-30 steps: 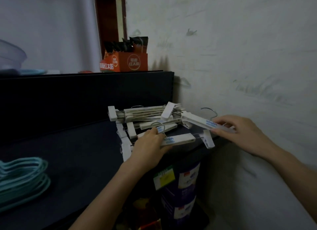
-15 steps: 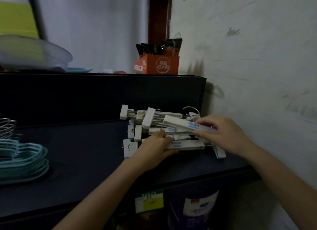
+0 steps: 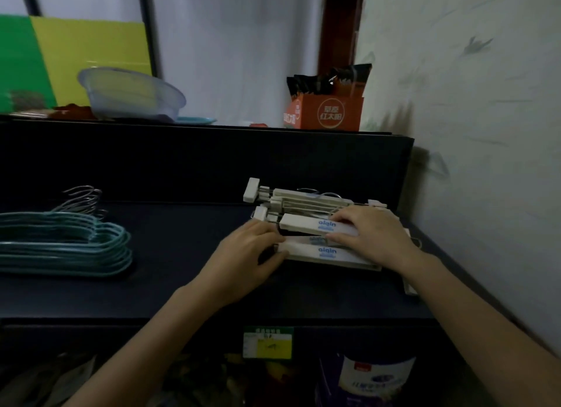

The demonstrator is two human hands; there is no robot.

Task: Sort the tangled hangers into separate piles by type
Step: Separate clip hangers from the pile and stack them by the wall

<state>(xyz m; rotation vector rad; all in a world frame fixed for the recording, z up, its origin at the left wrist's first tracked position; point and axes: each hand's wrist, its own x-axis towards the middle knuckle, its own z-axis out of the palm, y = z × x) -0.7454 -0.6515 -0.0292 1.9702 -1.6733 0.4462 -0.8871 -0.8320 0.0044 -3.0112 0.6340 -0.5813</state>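
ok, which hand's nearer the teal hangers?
Left. The left hand is at the left end of the white hangers, the side facing the teal hangers. The right hand sits farther right on that same pile.

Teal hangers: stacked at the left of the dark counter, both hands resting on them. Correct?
Not quite. The teal hangers are stacked at the left of the dark counter, but neither hand touches them. The left hand and the right hand are both on the white clip hangers, at the right by the wall. The head view shows it.
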